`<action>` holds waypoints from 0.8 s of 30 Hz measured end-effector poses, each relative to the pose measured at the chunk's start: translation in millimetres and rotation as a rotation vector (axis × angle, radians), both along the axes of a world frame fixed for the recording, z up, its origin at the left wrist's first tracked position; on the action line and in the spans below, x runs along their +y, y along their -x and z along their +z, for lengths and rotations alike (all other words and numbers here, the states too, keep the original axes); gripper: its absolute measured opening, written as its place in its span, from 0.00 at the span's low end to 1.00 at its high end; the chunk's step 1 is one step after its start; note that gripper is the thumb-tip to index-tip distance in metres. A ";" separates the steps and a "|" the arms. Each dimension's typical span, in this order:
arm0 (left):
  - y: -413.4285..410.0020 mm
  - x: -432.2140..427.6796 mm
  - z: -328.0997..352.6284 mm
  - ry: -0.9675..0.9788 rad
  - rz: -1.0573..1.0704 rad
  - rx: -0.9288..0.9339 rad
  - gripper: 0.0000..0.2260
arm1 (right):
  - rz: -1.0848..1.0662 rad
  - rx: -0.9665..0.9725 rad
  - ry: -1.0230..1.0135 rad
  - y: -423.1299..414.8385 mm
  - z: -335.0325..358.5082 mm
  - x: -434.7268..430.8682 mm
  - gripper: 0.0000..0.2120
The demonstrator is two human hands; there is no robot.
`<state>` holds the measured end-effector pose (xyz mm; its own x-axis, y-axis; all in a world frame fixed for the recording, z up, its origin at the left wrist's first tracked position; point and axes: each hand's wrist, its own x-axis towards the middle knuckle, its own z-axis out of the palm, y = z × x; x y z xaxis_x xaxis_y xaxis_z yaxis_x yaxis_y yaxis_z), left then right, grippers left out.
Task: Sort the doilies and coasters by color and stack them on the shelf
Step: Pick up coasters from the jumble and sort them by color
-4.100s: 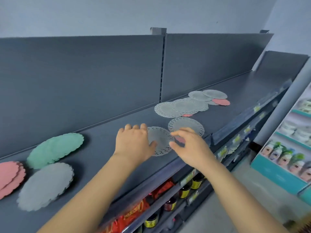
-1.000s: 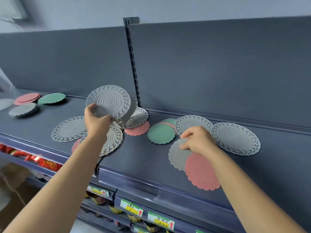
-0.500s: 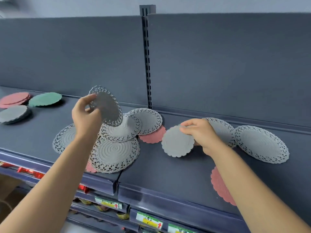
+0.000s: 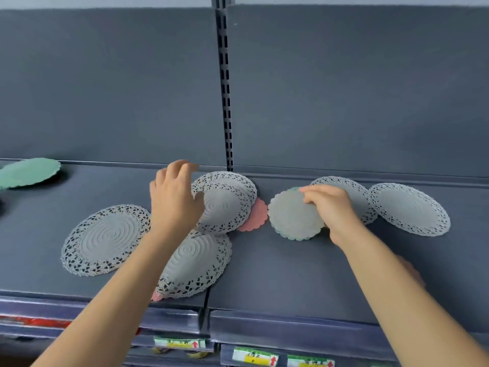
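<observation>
Slotted upright post (image 4: 226,102), grey back panels (image 4: 105,83), yellow-green price labels (image 4: 255,359)

Soft, even light is coming from overhead, laying only faint shadows under the lace doily (image 4: 225,207) and the grey coaster (image 4: 291,215) on the dark shelf (image 4: 291,274), while motion blur is softening the fingers (image 4: 182,165) of the left hand (image 4: 174,205) and the wide lens is bowing the shelf's front edge.
</observation>
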<state>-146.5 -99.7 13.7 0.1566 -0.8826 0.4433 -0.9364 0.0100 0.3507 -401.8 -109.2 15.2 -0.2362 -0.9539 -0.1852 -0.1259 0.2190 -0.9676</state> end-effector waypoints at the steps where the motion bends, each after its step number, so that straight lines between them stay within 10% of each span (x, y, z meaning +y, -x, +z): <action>1: 9.0 -0.3 3.0 -0.011 -0.104 -0.003 0.19 | -0.050 0.025 0.028 4.6 -0.1 1.8 0.08; 6: 83.8 -6.6 0.2 -0.299 -0.507 -0.116 0.23 | -0.084 0.166 0.036 32.9 -3.0 14.1 0.09; 16: 131.8 -19.1 7.7 -0.541 -0.412 0.058 0.28 | -0.019 0.219 -0.002 92.2 0.5 25.3 0.13; 24: 112.9 2.2 6.4 -0.344 -0.171 1.030 0.11 | -0.050 -0.061 0.083 96.2 0.8 13.2 0.09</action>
<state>-259.5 -97.6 20.1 0.1745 -0.9792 -0.1037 -0.1893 -0.1367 0.9724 -497.9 -96.0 16.0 -0.2744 -0.9539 -0.1216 -0.0573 0.1424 -0.9881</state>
